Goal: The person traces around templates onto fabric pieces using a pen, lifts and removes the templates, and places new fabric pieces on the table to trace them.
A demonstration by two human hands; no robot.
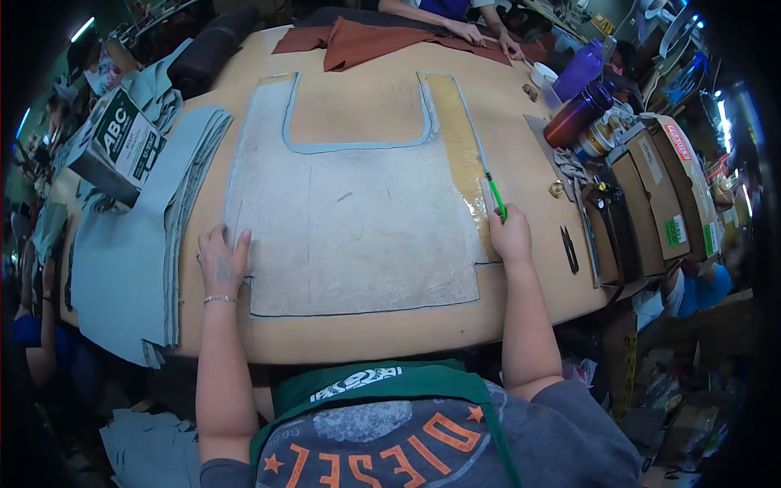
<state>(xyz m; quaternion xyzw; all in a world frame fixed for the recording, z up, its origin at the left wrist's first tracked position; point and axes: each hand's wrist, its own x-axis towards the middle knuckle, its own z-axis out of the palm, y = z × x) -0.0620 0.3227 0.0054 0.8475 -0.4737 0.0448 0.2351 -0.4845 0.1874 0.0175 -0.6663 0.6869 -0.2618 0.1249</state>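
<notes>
A large pale, worn flat panel (358, 220) with a U-shaped cut-out at its far side lies on the table, thin light blue along parts of its edge. A brownish, shiny tape-like strip (454, 122) runs along its right arm. My left hand (221, 259) lies with fingers spread at the panel's left edge, holding nothing. Closed round a slim green pen-like tool (498, 198) is my right hand (512, 234), beside the panel's right edge. The tool's dark tip points away from me, at that edge.
Stacked light blue sheets (134, 252) and an ABC box (122, 146) stand left. Thread snips (569, 250) lie right, near bottles (579, 114) and cardboard boxes (659, 195). Rust-coloured fabric (366, 45) is at the far side, near another person's hands (488, 37).
</notes>
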